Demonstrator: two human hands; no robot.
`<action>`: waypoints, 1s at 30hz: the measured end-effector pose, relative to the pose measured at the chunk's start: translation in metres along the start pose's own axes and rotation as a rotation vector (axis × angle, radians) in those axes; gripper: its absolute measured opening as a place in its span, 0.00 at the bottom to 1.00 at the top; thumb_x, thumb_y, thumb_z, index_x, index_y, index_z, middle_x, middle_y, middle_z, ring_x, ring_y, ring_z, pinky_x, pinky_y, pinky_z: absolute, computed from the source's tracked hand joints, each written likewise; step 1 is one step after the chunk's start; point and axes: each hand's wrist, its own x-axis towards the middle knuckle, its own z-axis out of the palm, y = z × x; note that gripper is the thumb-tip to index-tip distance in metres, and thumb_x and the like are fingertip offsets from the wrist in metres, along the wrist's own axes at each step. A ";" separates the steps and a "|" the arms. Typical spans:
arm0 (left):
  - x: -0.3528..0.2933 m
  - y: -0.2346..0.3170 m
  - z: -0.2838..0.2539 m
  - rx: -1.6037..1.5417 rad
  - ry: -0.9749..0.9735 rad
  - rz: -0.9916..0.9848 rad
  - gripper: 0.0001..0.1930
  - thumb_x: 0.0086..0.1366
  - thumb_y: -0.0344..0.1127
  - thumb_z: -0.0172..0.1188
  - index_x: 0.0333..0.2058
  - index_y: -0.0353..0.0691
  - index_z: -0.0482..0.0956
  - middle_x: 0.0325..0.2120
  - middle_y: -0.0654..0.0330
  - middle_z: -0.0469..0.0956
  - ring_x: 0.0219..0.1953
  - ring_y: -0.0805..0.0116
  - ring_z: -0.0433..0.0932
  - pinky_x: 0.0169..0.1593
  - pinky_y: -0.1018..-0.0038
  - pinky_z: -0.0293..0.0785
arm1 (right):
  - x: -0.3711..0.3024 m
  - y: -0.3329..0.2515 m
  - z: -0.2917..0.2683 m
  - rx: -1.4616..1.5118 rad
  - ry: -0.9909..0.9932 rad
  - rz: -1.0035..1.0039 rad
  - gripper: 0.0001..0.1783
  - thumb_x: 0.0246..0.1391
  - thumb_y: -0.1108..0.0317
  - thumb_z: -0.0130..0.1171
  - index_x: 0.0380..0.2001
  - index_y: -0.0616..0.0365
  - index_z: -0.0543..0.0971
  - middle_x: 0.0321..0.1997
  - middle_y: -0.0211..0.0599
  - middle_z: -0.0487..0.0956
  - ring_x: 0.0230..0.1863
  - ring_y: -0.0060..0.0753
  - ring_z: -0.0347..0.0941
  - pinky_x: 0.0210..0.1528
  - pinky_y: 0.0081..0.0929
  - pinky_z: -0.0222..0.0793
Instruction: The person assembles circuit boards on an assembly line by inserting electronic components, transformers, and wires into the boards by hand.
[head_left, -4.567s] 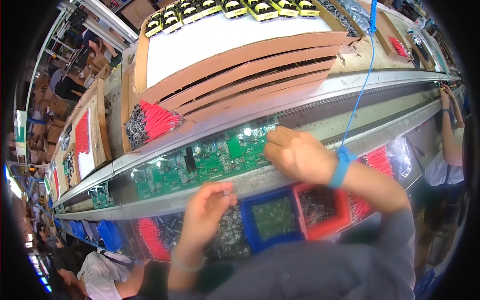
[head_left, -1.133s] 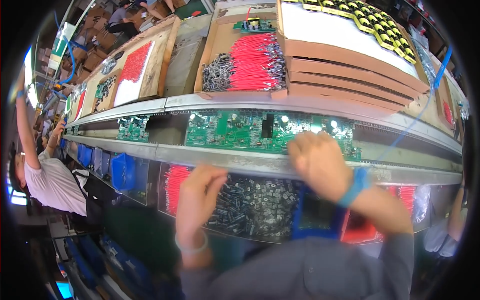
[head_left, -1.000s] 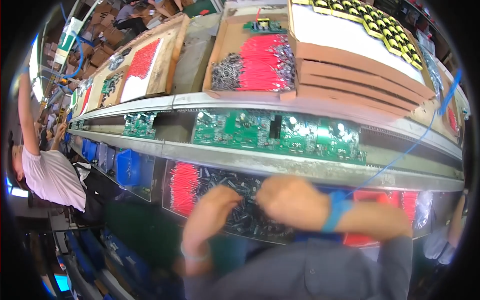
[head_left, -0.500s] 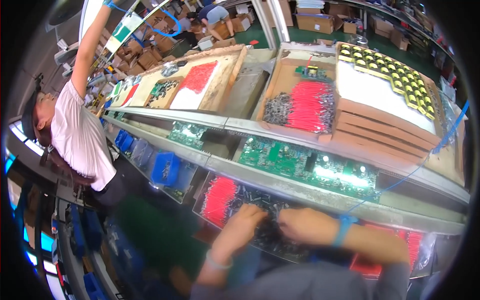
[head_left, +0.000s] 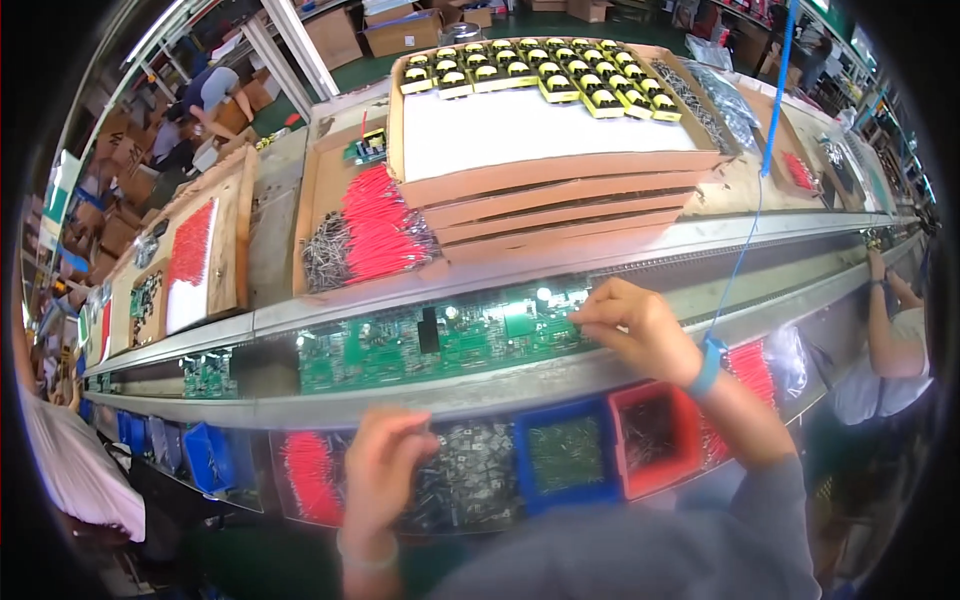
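Note:
Over the right end of a row of green circuit boards (head_left: 450, 335) is my right hand (head_left: 640, 325), thumb and fingertips pressed together; anything between them is too small to make out. My left hand (head_left: 385, 460) hovers above a parts tray, its fingers curled in a pinch and slightly blurred. What it may hold cannot be made out. Beside it in the tray lie small metal-and-black components (head_left: 470, 465) and a bundle of red-sleeved parts (head_left: 312, 478). Below my right forearm stand a blue bin (head_left: 565, 500) and a red bin (head_left: 690, 460) with thin leaded parts.
A metal rail (head_left: 480, 385) runs between boards and trays. Beyond the boards are stacked cardboard trays (head_left: 560, 195) with yellow-and-black components (head_left: 560, 88) and a box of red parts (head_left: 375, 225). A blue cord (head_left: 745, 240) hangs by my right wrist. Co-workers sit at both sides.
The view has swung to the right. My right hand has gone from the parts tray up to the circuit boards; my left has lifted away from the loose components.

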 end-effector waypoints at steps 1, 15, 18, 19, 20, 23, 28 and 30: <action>0.011 -0.001 0.007 -0.095 -0.031 0.005 0.14 0.67 0.14 0.53 0.49 0.33 0.78 0.45 0.55 0.75 0.39 0.68 0.81 0.46 0.73 0.80 | 0.000 0.001 0.003 -0.003 -0.002 0.010 0.10 0.51 0.80 0.67 0.38 0.62 0.85 0.37 0.39 0.79 0.38 0.36 0.78 0.41 0.29 0.75; 0.033 -0.030 0.038 -0.299 0.026 -0.078 0.14 0.71 0.20 0.54 0.54 0.33 0.77 0.43 0.59 0.77 0.43 0.71 0.81 0.49 0.75 0.79 | 0.022 0.014 0.033 -0.138 -0.068 -0.104 0.07 0.50 0.78 0.67 0.34 0.62 0.82 0.32 0.48 0.80 0.34 0.52 0.79 0.36 0.39 0.76; 0.032 -0.034 0.037 -0.254 0.033 -0.037 0.15 0.70 0.19 0.53 0.54 0.34 0.76 0.45 0.58 0.78 0.42 0.71 0.81 0.48 0.75 0.79 | 0.026 0.011 0.033 -0.165 -0.099 -0.108 0.06 0.50 0.76 0.66 0.33 0.60 0.79 0.31 0.47 0.77 0.33 0.56 0.77 0.35 0.45 0.75; 0.032 -0.034 0.037 -0.221 0.028 -0.019 0.15 0.70 0.18 0.53 0.54 0.34 0.77 0.45 0.58 0.77 0.42 0.71 0.81 0.48 0.75 0.78 | 0.027 0.009 0.033 -0.192 -0.111 -0.121 0.05 0.51 0.75 0.65 0.32 0.61 0.78 0.31 0.47 0.77 0.33 0.56 0.77 0.35 0.45 0.75; 0.031 -0.034 0.036 -0.187 0.023 -0.002 0.15 0.69 0.18 0.53 0.53 0.34 0.77 0.44 0.59 0.76 0.42 0.71 0.80 0.49 0.76 0.78 | 0.029 0.007 0.033 -0.219 -0.122 -0.135 0.05 0.51 0.75 0.64 0.31 0.61 0.78 0.30 0.47 0.76 0.32 0.56 0.78 0.35 0.45 0.75; 0.031 -0.029 0.037 -0.160 0.002 0.015 0.16 0.69 0.17 0.53 0.53 0.33 0.78 0.44 0.59 0.75 0.42 0.71 0.80 0.49 0.76 0.78 | 0.031 0.002 0.036 -0.379 -0.188 -0.124 0.05 0.50 0.77 0.63 0.32 0.60 0.79 0.32 0.45 0.77 0.31 0.53 0.78 0.34 0.43 0.76; 0.033 -0.026 0.039 -0.116 -0.006 0.068 0.16 0.69 0.17 0.54 0.52 0.33 0.79 0.45 0.58 0.75 0.42 0.71 0.80 0.49 0.76 0.78 | 0.043 -0.010 0.037 -0.561 -0.307 -0.147 0.03 0.50 0.76 0.61 0.30 0.60 0.78 0.32 0.44 0.76 0.31 0.52 0.79 0.34 0.43 0.78; 0.033 -0.026 0.039 -0.109 -0.006 0.075 0.16 0.68 0.17 0.54 0.52 0.33 0.79 0.45 0.58 0.75 0.43 0.71 0.80 0.49 0.76 0.78 | 0.046 -0.011 0.038 -0.600 -0.355 -0.147 0.03 0.50 0.75 0.60 0.29 0.60 0.78 0.32 0.44 0.77 0.31 0.51 0.79 0.34 0.43 0.78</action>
